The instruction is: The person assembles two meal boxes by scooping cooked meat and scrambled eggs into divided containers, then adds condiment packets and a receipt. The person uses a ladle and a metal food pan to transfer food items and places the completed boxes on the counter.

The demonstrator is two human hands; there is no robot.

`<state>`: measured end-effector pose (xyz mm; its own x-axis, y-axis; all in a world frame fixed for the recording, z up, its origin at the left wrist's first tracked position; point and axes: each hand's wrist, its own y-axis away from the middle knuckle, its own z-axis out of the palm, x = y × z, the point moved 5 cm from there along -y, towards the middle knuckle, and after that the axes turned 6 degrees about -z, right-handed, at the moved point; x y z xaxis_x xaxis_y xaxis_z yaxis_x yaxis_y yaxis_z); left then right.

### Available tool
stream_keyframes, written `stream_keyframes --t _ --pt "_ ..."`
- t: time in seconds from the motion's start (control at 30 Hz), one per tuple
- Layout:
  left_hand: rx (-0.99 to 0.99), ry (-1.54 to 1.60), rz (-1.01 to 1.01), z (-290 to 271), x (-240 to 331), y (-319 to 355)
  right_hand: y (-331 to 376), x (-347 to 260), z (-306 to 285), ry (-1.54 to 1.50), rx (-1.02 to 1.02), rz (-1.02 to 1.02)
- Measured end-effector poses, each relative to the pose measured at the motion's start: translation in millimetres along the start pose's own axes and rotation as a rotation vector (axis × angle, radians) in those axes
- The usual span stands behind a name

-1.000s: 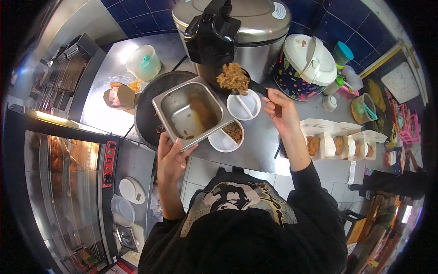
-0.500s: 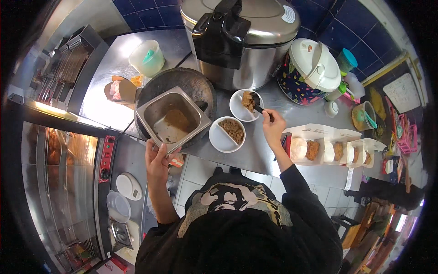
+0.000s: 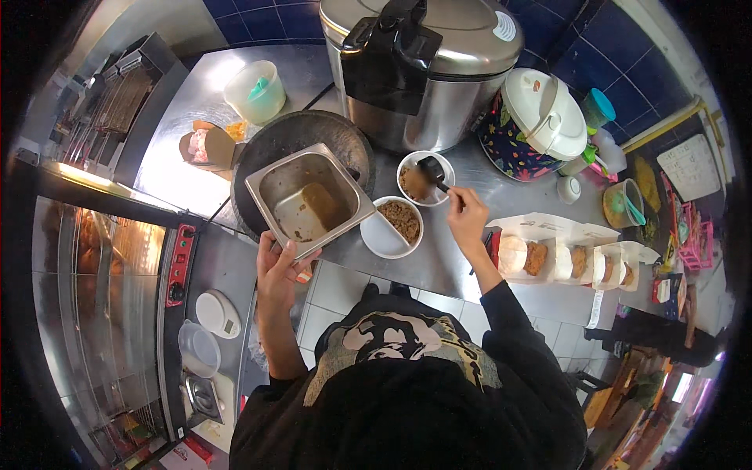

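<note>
The black spoon (image 3: 432, 170) is lying slantwise, its bowl pointing up-left into the farther white bowl (image 3: 424, 178), its handle running down-right. The right hand (image 3: 467, 215) is closing its fingers around that handle. The left hand (image 3: 276, 266) is gripping the near corner of the tilted steel pan (image 3: 308, 200), just beside the nearer white bowl (image 3: 392, 227) on the steel counter (image 3: 439, 266).

left hand (image 3: 276, 270) grips near corner of tilted steel pan (image 3: 308, 200), brown residue inside | right hand (image 3: 465, 211) holds black spoon (image 3: 432, 170), its head in far white bowl (image 3: 424, 177) | near white bowl (image 3: 392, 226) half filled with brown mince, just beside pan | large rice cooker (image 3: 423, 66) behind bowls
</note>
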<state>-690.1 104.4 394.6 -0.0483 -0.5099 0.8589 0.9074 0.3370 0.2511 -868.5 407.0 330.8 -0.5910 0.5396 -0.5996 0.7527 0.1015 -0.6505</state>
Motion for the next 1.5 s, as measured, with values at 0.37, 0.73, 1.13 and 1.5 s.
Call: stream_keyframes --t 0.37,0.73,1.13,1.5 --pt "0.002 0.015 0.006 -6.2 -2.4 3.0 2.2 22.6 2.8 -0.385 -0.028 0.535" --pt "-0.008 0.012 -0.007 -2.6 -1.9 0.1 -32.0 -5.6 24.5 0.017 -0.253 0.289" --pt "0.016 0.023 0.000 -12.1 0.9 -1.8 -31.6 -13.4 17.9 0.021 -0.253 0.179" --pt "0.013 0.025 0.034 -15.5 10.9 11.4 -37.3 -15.1 21.2 0.159 -0.350 0.176"
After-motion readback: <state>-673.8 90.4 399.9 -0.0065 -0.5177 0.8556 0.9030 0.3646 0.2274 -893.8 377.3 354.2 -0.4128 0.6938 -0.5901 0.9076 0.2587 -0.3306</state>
